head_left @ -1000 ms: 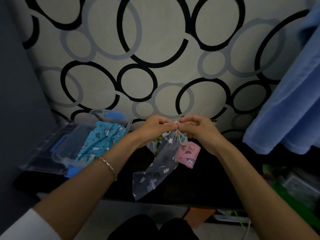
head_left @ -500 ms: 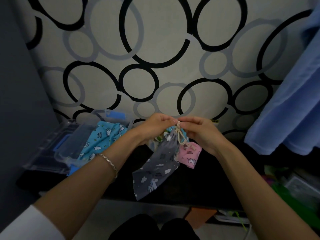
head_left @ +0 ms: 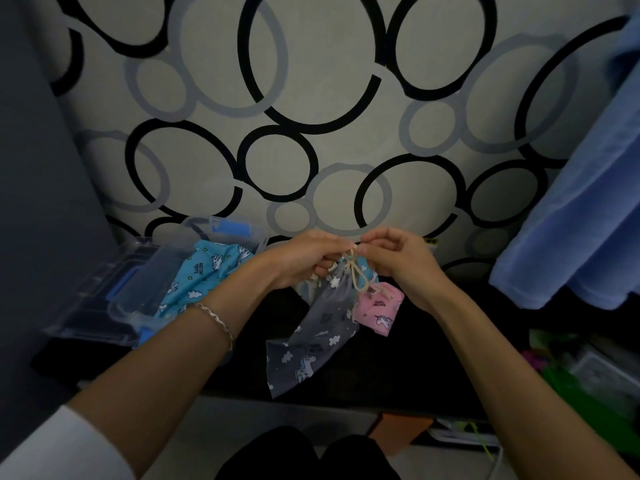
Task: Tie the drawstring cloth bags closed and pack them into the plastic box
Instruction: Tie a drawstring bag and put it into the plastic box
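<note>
1. Both forearms reach forward to the right of the plastic box (head_left: 121, 310). The left hand (head_left: 304, 258) and right hand (head_left: 398, 261) meet knuckle to knuckle. Each grip is narrow, thumb and forefinger pinched on the drawstring (head_left: 354, 273) of the grey bag (head_left: 318, 327), which hangs below them. A bracelet (head_left: 216, 322) circles the left wrist.
2. Since half a second ago little has shifted: same pinch, same hanging bag.
3. The blue bag (head_left: 204, 275), lying in the box, reads "little UNICORN". So does the pink bag (head_left: 379, 308), on the bench further right of the box.
</note>
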